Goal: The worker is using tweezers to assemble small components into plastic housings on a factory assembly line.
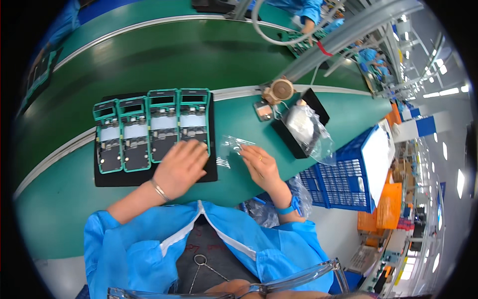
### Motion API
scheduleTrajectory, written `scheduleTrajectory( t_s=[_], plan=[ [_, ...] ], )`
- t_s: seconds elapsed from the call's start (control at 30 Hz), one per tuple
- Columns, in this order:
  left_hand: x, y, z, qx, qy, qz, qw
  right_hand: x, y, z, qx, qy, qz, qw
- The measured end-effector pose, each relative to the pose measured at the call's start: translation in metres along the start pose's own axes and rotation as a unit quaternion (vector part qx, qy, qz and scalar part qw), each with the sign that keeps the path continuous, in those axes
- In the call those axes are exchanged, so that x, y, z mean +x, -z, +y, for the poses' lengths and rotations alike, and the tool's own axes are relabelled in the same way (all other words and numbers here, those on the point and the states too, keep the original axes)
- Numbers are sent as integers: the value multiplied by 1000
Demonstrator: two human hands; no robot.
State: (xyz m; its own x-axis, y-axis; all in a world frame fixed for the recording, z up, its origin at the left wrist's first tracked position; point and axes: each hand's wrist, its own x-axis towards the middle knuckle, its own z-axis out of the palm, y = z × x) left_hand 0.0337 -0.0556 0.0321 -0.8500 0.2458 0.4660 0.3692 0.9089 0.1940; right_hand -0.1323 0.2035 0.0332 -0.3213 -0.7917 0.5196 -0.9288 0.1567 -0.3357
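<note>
Green-framed housings (pixel 155 133) lie at ten o'clock on a black mat (pixel 124 180); left hand (pixel 180 169), loosely spread, overlaps their four-o'clock corner; right hand (pixel 262 167), narrowed, pinches clear film (pixel 230 149), best gripped by its edges.

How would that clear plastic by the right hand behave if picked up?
The clear plastic is probably very light, as it looks thin and see-through. Its glossy streaks hint at a slippery surface.

Room seems open between mat (pixel 124 180) and fan (pixel 282 89); black box (pixel 287 140) blocks rightward.
</note>
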Motion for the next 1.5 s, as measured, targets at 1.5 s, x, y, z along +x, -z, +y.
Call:
scheduleTrajectory(
  t_s=[1.5],
  plan=[
    [-102, 53, -87, 158, 170, 63, 971, 165, -172, -86, 113, 245, -20, 963]
  ],
)
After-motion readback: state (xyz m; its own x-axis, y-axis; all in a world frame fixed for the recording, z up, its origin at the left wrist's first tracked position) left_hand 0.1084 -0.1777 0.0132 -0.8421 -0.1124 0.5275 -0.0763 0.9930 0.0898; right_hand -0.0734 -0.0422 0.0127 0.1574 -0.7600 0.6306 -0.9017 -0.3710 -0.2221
